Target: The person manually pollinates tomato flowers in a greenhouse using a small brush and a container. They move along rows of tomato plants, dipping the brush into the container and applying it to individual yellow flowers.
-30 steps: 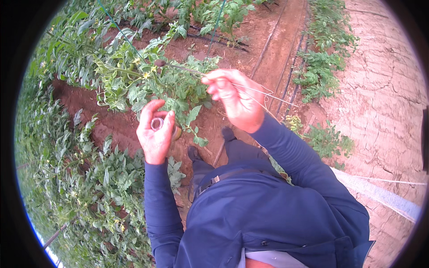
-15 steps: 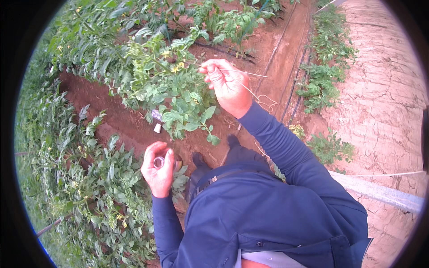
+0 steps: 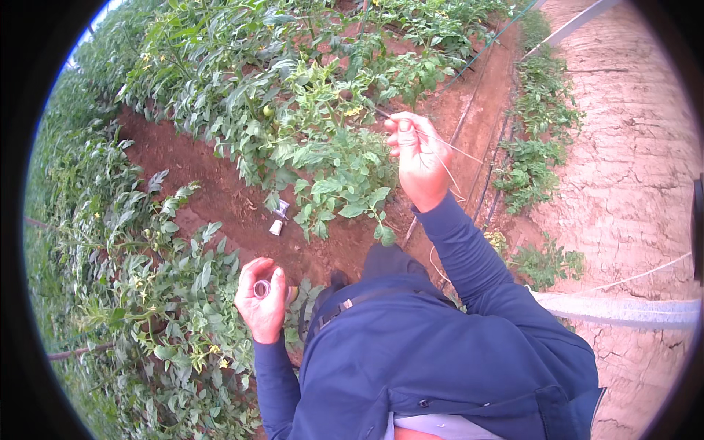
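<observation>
My left hand (image 3: 262,302) is curled round a small container whose open round mouth (image 3: 262,288) faces up; most of its body is hidden. To the upper right, my right hand (image 3: 423,158) pinches a thin stick-like piece (image 3: 462,152) between thumb and fingertips. Its darker end points at a leafy tomato plant (image 3: 345,172) with yellow flowers (image 3: 353,112). A pale string (image 3: 452,178) trails from the same hand down past my wrist.
More tomato plants (image 3: 158,271) grow close on the left. A small white object (image 3: 276,227) lies on the brown soil ahead. Drip hoses (image 3: 480,180) run along the right, beside a cracked earth bank (image 3: 623,147). A white strap (image 3: 623,310) crosses near my right arm.
In the picture, my right hand has shifted right and slightly down, and my left hand slightly down, as the whole view moved. Both hands keep their grips.
</observation>
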Motion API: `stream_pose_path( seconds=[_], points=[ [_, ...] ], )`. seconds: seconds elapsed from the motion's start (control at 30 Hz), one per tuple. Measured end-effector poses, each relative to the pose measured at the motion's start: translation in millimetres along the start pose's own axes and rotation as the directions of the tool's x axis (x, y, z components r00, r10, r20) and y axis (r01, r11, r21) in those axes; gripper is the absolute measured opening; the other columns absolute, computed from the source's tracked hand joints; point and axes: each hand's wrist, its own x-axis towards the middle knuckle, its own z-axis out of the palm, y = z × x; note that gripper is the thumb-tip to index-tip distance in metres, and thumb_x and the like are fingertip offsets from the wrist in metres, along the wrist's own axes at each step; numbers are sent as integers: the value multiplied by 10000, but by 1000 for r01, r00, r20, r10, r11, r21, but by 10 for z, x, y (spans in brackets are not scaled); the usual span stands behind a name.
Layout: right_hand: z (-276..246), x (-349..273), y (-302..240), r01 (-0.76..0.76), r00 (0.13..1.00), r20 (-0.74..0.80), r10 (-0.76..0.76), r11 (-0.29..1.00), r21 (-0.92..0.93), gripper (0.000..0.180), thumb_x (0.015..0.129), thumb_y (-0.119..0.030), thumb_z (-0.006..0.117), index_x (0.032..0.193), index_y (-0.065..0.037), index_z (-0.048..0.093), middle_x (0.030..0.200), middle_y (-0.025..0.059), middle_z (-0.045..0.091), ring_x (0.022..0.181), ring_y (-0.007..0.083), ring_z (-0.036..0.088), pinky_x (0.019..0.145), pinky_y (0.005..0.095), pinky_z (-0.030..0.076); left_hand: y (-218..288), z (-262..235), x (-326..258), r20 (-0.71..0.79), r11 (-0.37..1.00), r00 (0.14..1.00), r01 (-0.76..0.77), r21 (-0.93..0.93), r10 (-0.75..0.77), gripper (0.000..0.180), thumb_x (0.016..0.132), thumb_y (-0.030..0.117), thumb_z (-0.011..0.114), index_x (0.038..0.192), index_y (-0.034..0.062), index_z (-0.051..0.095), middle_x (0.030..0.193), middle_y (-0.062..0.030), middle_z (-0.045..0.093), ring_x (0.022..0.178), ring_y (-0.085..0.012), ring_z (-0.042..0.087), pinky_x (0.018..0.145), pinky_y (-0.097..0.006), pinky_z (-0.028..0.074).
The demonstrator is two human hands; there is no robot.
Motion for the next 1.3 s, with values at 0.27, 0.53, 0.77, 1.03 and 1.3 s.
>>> stream_pose_path(
  seconds=[0.27, 0.53, 0.77, 1.03, 1.3],
  points=[
    [600, 424, -322, 96, 995, 35, -97, 995, 6, 211, 1116, -109, 582, 1238, 3, 713, 1048, 88, 785, 826, 99, 716, 691, 255, 580, -161, -304, -95, -82, 997, 994, 63, -43, -66, 183, 955, 13, 784, 1123, -20, 718, 1155, -53, 690, 1005, -123, 660, 913, -281, 538],
    [1783, 1680, 531, 146, 984, 116, -138, 987, -66, 236, 1118, -186, 590, 1197, -21, 739, 979, 37, 768, 764, 88, 716, 590, 263, 579, -207, -504, -203, -229, 997, 970, 73, -38, -80, 184, 954, -41, 753, 1133, -15, 718, 1134, -51, 695, 1021, -139, 660, 940, -302, 540],
    [2435, 2319, 1224, 100, 991, 94, -91, 991, -90, 234, 1081, -225, 636, 1161, -49, 768, 887, 29, 776, 683, 103, 710, 564, 290, 567, -204, -576, -50, -422, 993, 901, 114, 2, -103, 188, 965, -51, 739, 1146, -14, 706, 1099, -54, 707, 982, -135, 672, 911, -296, 555],
    [2556, 2486, 1487, 48, 995, 93, -33, 986, -157, 274, 1074, -237, 608, 1157, -35, 774, 941, 99, 816, 745, 181, 775, 716, 330, 603, -160, -300, 561, -339, 996, 937, 77, -37, -85, 188, 971, -24, 753, 1152, -7, 706, 1081, -45, 708, 983, -131, 667, 902, -290, 546],
    [2054, 2487, 948, 178, 982, -2, -189, 928, -326, 229, 1045, -226, 629, 1081, -63, 787, 910, 217, 786, 846, 399, 776, 760, 474, 616, -235, -51, 1176, -262, 995, 965, 36, 90, -11, 181, 961, -2, 785, 1133, 8, 728, 1062, -28, 725, 967, -116, 673, 891, -279, 549]
  ],
)
